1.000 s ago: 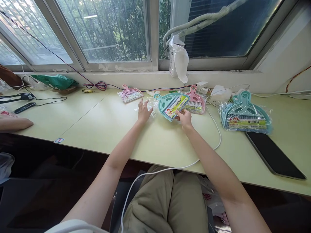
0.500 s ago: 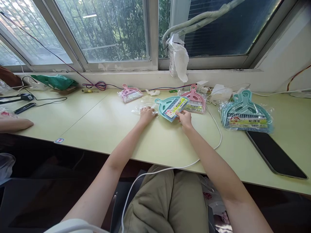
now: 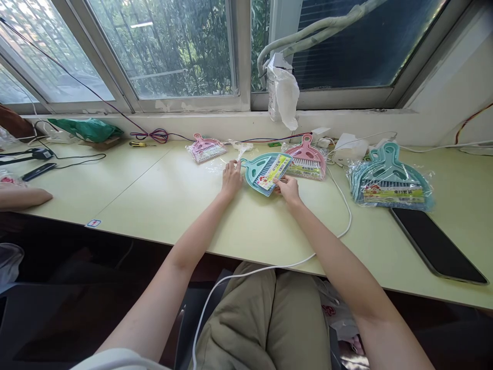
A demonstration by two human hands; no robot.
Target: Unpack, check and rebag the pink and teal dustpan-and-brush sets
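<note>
A teal dustpan-and-brush set (image 3: 265, 170) with a yellow label is tilted above the table, its handle pointing left. My right hand (image 3: 288, 189) pinches its lower right edge by the label. At the handle end is my left hand (image 3: 232, 179), fingers closed and upright; a clear plastic bag (image 3: 242, 148) lies just beyond it. Two pink sets in clear wrap lie behind, one (image 3: 207, 148) to the left and one (image 3: 307, 158) partly behind the teal set. To the right is a stack of wrapped teal sets (image 3: 390, 177).
A black phone (image 3: 438, 244) lies at the right. A white cable (image 3: 348, 208) crosses the table edge to my lap. At the left are a person's forearm (image 3: 25, 198), a green bag (image 3: 87, 130), a screwdriver (image 3: 138, 144) and black cables. A window stands behind.
The teal set has moved slightly left and toward me with my right hand. My left hand has risen to its handle, off the clear plastic, which now lies farther back.
</note>
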